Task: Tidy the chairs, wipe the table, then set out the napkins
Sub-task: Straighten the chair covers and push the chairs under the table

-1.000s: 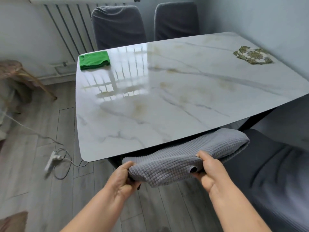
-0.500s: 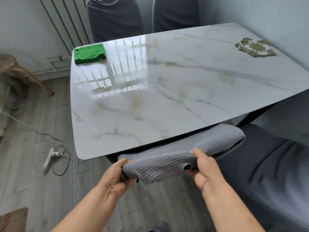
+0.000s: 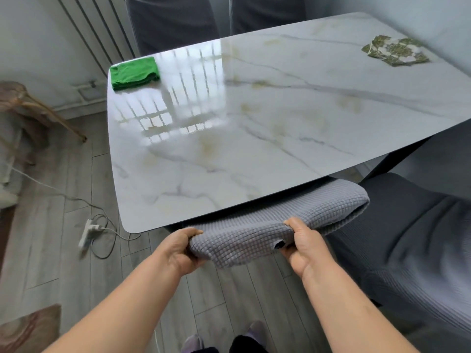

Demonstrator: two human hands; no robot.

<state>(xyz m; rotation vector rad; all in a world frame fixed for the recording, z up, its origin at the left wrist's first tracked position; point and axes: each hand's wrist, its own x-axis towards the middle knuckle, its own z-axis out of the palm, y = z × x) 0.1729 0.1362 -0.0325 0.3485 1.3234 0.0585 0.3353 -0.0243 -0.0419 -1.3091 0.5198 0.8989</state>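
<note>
Both hands are gripping the top of a grey waffle-covered chair [image 3: 280, 215], whose back is sitting just under the near edge of the marble table [image 3: 280, 128]. The left hand [image 3: 182, 250] is curling its fingers round the left end of the chair back, and the right hand [image 3: 303, 247] is clasping the right end. A folded green cloth [image 3: 133, 76] is lying at the surface's far left corner, and patterned napkins [image 3: 395, 53] are lying near its far right corner. Two dark chairs [image 3: 173, 24] are standing at the far edge, and another dark chair [image 3: 407, 238] is standing just right of the gripped one.
</note>
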